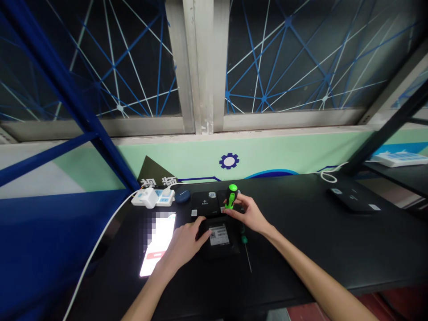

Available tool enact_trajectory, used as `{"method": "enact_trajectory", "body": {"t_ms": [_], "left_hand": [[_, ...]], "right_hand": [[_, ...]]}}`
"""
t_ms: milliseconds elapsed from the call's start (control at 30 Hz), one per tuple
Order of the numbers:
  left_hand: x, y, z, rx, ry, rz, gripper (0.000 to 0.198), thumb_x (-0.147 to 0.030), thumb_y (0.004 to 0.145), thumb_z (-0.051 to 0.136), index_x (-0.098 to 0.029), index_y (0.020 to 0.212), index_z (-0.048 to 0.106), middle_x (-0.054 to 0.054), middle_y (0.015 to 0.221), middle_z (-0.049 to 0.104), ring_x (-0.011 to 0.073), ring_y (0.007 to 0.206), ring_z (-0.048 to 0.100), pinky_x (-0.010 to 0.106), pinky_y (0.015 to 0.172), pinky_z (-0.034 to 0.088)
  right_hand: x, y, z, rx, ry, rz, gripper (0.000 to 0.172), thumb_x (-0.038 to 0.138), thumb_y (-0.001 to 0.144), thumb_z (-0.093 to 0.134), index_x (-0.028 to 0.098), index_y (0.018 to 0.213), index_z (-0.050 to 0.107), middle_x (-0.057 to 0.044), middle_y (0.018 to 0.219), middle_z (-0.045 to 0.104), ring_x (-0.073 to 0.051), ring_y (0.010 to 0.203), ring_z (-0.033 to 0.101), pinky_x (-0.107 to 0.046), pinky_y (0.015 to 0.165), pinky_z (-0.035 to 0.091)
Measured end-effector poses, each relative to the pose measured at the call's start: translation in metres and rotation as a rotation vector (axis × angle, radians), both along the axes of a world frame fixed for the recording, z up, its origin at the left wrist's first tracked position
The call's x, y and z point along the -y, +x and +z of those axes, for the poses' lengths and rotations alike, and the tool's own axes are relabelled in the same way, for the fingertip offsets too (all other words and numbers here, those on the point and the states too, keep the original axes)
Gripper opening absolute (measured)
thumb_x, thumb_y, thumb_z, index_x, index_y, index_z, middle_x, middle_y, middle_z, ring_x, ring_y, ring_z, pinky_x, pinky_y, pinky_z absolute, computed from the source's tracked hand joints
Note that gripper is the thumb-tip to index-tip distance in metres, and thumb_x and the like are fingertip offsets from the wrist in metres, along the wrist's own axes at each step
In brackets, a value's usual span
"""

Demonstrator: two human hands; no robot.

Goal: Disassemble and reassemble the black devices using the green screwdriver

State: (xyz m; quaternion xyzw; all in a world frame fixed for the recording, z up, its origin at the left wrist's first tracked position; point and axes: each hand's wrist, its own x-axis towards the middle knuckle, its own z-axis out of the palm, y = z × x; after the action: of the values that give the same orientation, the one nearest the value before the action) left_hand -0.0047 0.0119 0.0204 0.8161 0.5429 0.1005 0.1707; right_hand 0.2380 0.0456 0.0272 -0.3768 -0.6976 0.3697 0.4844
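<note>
My right hand is closed around a green and black screwdriver, its handle pointing up. The screwdriver stands over the far edge of a black box-like device with a white label; its tip is hidden. My left hand rests on the left side of that device, thumb and fingers spread across its edge. Just right of the device lies a second, thin screwdriver with a green handle and a long shaft. Behind it sits another black device with small stickers.
A lit phone lies left of my left hand. A white power strip with plugs and a dark blue round case stand behind it. Another black device lies far right. A blue metal frame borders the table's left side.
</note>
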Motion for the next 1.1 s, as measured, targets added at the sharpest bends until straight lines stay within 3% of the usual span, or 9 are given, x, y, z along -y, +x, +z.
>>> {"method": "enact_trajectory", "body": {"t_ms": [300, 567, 900, 1100], "left_hand": [[0.000, 0.000, 0.002, 0.002, -0.023, 0.002, 0.040, -0.048, 0.099, 0.042, -0.024, 0.129, 0.051, 0.004, 0.088, 0.070, 0.0237, 0.077, 0.069, 0.026, 0.058, 0.040], [0.000, -0.001, -0.001, 0.002, -0.024, 0.005, 0.042, -0.049, 0.099, 0.042, -0.025, 0.131, 0.051, 0.006, 0.095, 0.072, 0.0256, 0.081, 0.070, 0.027, 0.061, 0.041], [0.000, -0.002, -0.001, 0.018, -0.008, -0.009, 0.042, -0.050, 0.099, 0.041, -0.024, 0.130, 0.052, 0.005, 0.090, 0.071, 0.0250, 0.078, 0.069, 0.027, 0.058, 0.040], [0.000, -0.002, -0.002, 0.011, 0.003, -0.010, 0.040, -0.049, 0.099, 0.042, -0.025, 0.129, 0.052, 0.005, 0.091, 0.071, 0.0248, 0.078, 0.069, 0.026, 0.058, 0.039]], "right_hand": [[0.004, 0.002, 0.009, 0.000, -0.046, 0.051, 0.031, 0.040, 0.087, 0.069, 0.019, 0.110, 0.067, -0.007, 0.088, 0.077, -0.024, 0.086, 0.072, -0.038, 0.085, 0.053], [0.001, 0.001, 0.002, 0.037, -0.024, -0.005, 0.030, 0.040, 0.085, 0.071, 0.018, 0.106, 0.071, -0.003, 0.078, 0.072, -0.020, 0.073, 0.068, -0.032, 0.071, 0.054], [0.005, 0.002, 0.009, -0.166, -0.169, 0.177, 0.033, 0.040, 0.088, 0.068, 0.016, 0.111, 0.067, -0.006, 0.085, 0.072, -0.017, 0.073, 0.067, -0.029, 0.070, 0.055], [0.004, 0.003, 0.012, -0.085, -0.127, 0.149, 0.024, 0.035, 0.085, 0.073, 0.016, 0.097, 0.067, -0.005, 0.083, 0.071, -0.017, 0.074, 0.065, -0.029, 0.072, 0.053]]}}
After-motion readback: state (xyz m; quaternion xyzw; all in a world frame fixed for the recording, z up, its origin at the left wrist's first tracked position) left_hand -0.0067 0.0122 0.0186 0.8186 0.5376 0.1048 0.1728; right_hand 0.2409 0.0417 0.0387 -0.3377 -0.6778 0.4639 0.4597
